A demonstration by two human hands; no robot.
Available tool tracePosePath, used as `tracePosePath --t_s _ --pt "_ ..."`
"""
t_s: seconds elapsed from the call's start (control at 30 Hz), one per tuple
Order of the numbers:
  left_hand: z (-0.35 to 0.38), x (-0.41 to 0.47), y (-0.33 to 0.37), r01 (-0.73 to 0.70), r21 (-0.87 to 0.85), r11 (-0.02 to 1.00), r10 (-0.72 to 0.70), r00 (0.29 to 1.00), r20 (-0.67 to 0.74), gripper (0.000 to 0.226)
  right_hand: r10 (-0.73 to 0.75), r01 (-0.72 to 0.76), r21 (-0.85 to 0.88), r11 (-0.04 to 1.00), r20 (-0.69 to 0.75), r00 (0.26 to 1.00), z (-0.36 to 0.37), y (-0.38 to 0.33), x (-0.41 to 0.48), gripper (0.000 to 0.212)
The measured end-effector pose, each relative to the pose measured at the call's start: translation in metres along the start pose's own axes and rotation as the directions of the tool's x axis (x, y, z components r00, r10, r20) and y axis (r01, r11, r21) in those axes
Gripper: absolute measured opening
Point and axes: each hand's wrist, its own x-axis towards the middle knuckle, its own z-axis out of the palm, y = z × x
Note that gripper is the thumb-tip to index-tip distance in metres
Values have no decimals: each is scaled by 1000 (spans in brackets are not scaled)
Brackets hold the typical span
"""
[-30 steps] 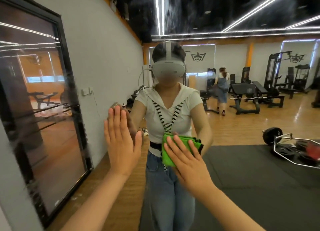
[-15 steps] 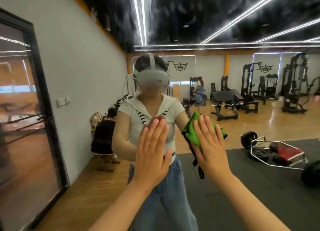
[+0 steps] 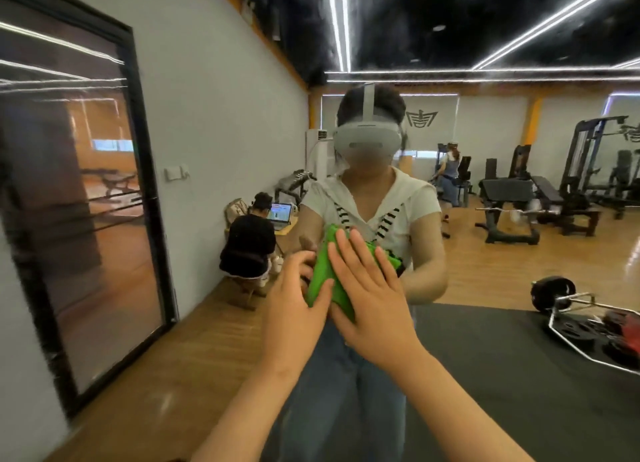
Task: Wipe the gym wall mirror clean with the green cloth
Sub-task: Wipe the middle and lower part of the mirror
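Note:
I face the gym wall mirror (image 3: 491, 274), which shows my own reflection in a headset. The green cloth (image 3: 320, 274) is bunched against the glass at chest height. My right hand (image 3: 367, 299) lies flat on the cloth with straight, spread fingers and presses it to the mirror. My left hand (image 3: 294, 316) sits at the cloth's left edge, its thumb lying over the green fabric and its fingers curled by that edge. Most of the cloth is hidden under my right hand.
A black-framed glass door (image 3: 86, 202) stands in the grey wall on the left. The mirror reflects a person seated at a laptop (image 3: 247, 250), weight benches (image 3: 512, 205), a hex bar with plates (image 3: 588, 323) on a black mat, and wooden floor.
My right hand has slid the cloth left and a little down across the glass. My left hand, earlier flat on the mirror by itself, has come onto the cloth's left edge.

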Motion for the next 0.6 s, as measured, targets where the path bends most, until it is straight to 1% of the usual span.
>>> tracePosePath --t_s 0.07,0.13,0.17,0.23,0.27,0.3,0.37,0.4,0.43,0.47,0.53,0.6 --pt "-2 -3 0 8 41 999 -8 1000 -2 37 13 -13 47 999 5 1000 -2 0 -2 71" --pt "-5 -2 -3 11 68 998 -7 998 -61 32 -9 8 55 998 7 1000 -5 5 -5 70" --pt "-6 0 -5 17 84 996 -10 996 -88 28 -21 21 28 999 2 1000 -5 8 -7 68" --pt "-6 6 -10 22 179 984 3 990 -141 18 -20 19 -41 999 -22 1000 -2 14 -12 63" --pt "-5 7 -11 -2 241 971 46 983 -178 15 -15 12 -64 998 -40 999 2 16 -15 60" --pt "-2 8 -12 -58 306 950 129 968 -216 15 -11 7 -76 997 -59 998 5 17 -17 59" --pt "5 6 -14 -193 463 865 337 908 -250 11 -19 10 -93 996 -101 995 11 18 -18 57" --pt "11 4 -15 -266 519 813 425 879 -216 9 -28 16 -104 994 -121 992 14 18 -18 56" --pt "17 1 -17 -345 541 767 493 857 -153 11 -35 20 -112 994 -138 990 15 18 -19 55" --pt "24 -3 -20 -423 528 736 538 839 -77 16 -40 22 -114 993 -152 988 17 18 -19 55" --pt "33 -9 -26 -508 484 713 567 823 30 25 -35 22 -83 996 -161 986 16 18 -19 55" --pt "35 -8 -30 -513 464 722 547 834 71 38 -24 22 -14 1000 -138 990 13 17 -18 57"
